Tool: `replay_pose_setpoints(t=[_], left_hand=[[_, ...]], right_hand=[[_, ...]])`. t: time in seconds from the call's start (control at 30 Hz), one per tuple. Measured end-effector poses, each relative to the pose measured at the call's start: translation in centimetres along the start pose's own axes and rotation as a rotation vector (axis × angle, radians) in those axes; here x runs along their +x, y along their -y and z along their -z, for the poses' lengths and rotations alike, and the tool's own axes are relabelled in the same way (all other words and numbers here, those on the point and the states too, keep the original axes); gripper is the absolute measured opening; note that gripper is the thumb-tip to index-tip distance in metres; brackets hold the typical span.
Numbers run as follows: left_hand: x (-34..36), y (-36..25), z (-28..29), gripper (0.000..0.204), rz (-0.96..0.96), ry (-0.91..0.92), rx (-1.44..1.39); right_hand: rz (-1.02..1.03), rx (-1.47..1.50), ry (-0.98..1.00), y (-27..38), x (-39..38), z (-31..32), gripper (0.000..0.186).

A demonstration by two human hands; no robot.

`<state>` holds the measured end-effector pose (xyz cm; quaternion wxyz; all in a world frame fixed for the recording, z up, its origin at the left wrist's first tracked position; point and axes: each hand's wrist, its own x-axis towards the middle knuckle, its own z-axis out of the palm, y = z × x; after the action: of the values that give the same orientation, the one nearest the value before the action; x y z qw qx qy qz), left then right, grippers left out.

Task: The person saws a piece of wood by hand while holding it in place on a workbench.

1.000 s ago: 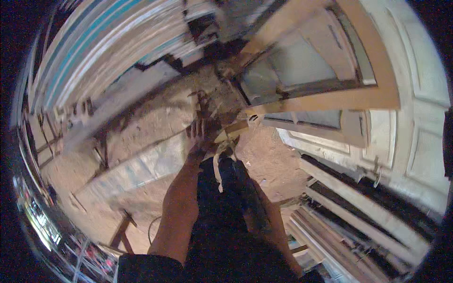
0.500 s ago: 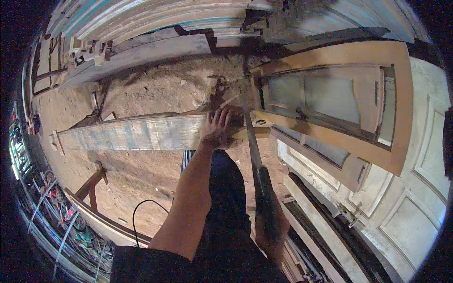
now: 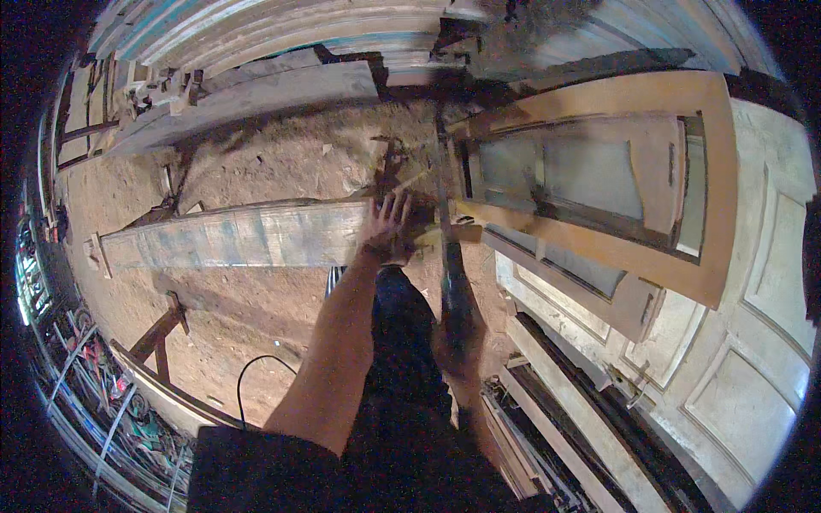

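Observation:
A long wooden plank [image 3: 248, 235], pale with bluish stains, lies crosswise in front of me. My left hand [image 3: 390, 227] presses down near its right end, open, with the fingers stretched out over the wood. Just right of that hand, my right hand [image 3: 462, 338] is closed round the dark rear end of a handsaw [image 3: 453, 269]. The saw is seen nearly edge-on and points away from me, its thin blade passing at the plank's right end. Motion blurs the right hand and the saw, and the teeth cannot be made out.
To the right lie a wooden door frame with panels [image 3: 714, 197], a smaller frame [image 3: 633, 308] and a white panelled door [image 3: 753, 402]. Long boards [image 3: 590, 419] are stacked at lower right. A low wooden trestle [image 3: 158, 338] stands at left; timber [image 3: 256, 94] lines the far side.
My right hand has pushed the saw forward, away from me, and slightly left. My left hand stays on the plank. The whole view has shifted a little.

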<state>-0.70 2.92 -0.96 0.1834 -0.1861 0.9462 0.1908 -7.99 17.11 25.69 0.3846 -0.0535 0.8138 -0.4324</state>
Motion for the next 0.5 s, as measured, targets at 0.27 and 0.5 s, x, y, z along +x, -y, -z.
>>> replay_pose_setpoints(t=[0.27,0.5], left_hand=[[-0.6,1.0,-0.9,0.12,0.08,0.048,-0.11],[0.7,-0.9,0.6,0.118,0.02,0.051,-0.046]], right_hand=[[-0.043,-0.202,0.048,6.7,-3.4,2.1,0.051],[0.091,-0.167,-0.062,1.2,0.5,-0.2,0.054]])
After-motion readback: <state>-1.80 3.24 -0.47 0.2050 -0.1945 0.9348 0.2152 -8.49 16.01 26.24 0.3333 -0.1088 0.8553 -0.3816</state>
